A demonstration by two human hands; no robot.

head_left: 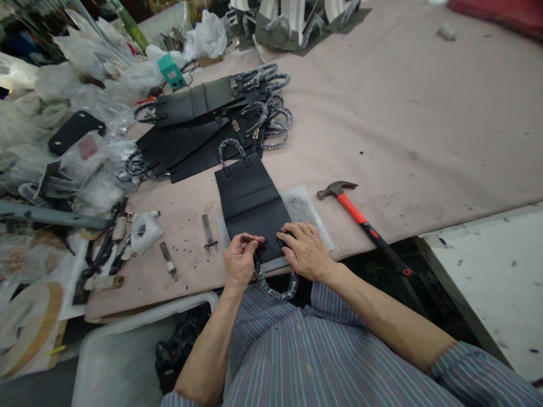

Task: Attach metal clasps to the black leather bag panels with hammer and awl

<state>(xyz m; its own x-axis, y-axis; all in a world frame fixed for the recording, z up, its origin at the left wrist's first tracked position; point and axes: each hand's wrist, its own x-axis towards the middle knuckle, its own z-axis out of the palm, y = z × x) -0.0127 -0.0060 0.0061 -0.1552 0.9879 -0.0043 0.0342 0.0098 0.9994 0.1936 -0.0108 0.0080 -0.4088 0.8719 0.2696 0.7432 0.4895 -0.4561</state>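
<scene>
**Q:** Work piece relative to the grips?

**A:** Black leather panel [252,207] flat on a white board [304,211], directly under both grips. Left grip [241,261]: thumb and forefinger pressed together, pinching a small dark piece [251,239] at the panel's near end. Right grip [306,250]: fingers slightly spread, lying on the panel. Wrapped loop handle [277,284] hanging past the desk [398,128] edge, right below both grips.

**Q:** Hidden or hard to make out?

**A:** Small dark piece too small to identify. Near handle's attachment hidden behind the fingers. Stacked leather panels [197,126] overlapping, lower layers partly covered. Plastic bin [126,366] cut off by the frame, contents dark and unclear. Claw hammer [356,215] well off to the right.
</scene>
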